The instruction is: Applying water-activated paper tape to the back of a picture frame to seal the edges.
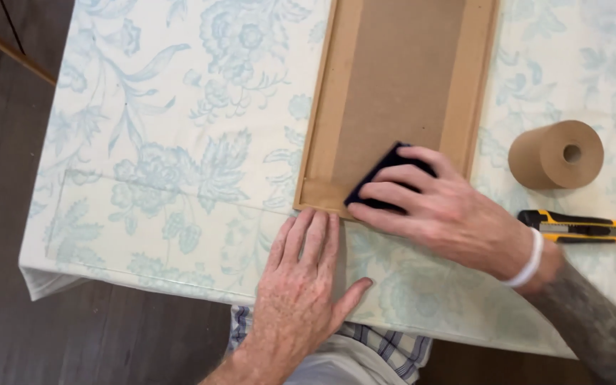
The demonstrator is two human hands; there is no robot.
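At the near edge of the worktop (144, 235), which is covered in a pale cloth printed with light blue flowers, the left hand (301, 285) lies flat and open, palm down, fingers together and tips touching the near edge of a picture frame back (393, 93); it grips nothing. Just beyond it, the right hand (436, 207) presses a small dark blue pad (383, 175) onto the frame's near edge, fingers spread over the pad and holding it down. Brown paper tape (322, 192) already lies along that near edge and up both long sides, smooth and matte against the rougher, darker fibreboard backing; the near strip looks laid and is being rubbed flat, while the far end runs out of view, so its state cannot be told. Toward the right edge lie a yellow and black utility knife (572, 227) and, farther back, a cylindrical roll of brown paper tape (556, 154).
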